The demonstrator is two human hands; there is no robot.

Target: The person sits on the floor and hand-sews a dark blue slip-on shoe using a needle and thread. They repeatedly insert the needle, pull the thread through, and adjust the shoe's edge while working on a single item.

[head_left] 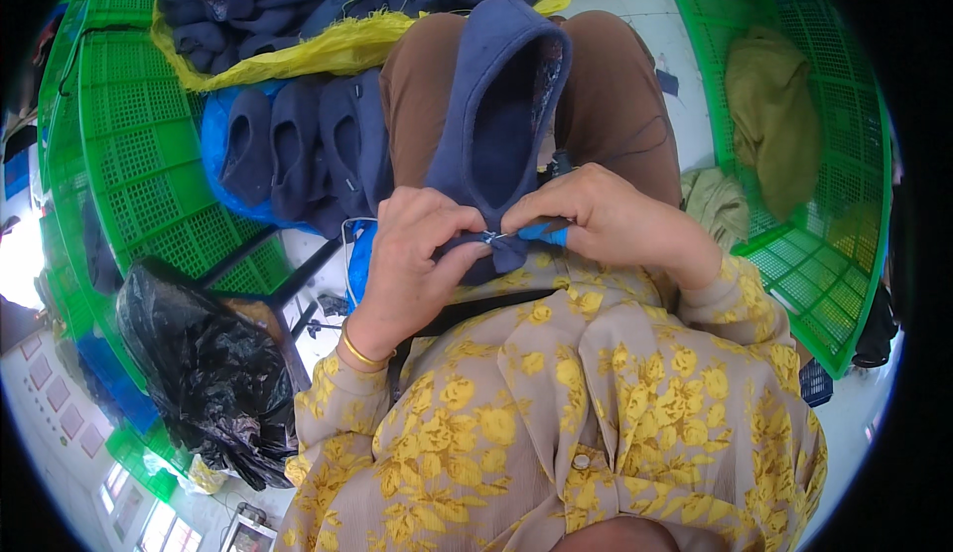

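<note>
A dark blue fabric slipper upper (499, 105) lies on my lap, its opening facing up and its toe pointing away from me. My left hand (417, 254) pinches the heel edge of the slipper nearest my body. My right hand (606, 219) holds a small tool with a blue handle (546, 231), and its metal tip meets the same heel edge between my fingertips. A gold bangle circles my left wrist.
Several more blue slippers (298, 145) lie in a row on blue plastic to my left. Others are piled on a yellow sheet (328, 51) at the top. Green plastic crates stand on the left (129, 135) and right (814, 244). A black plastic bag (199, 363) sits at lower left.
</note>
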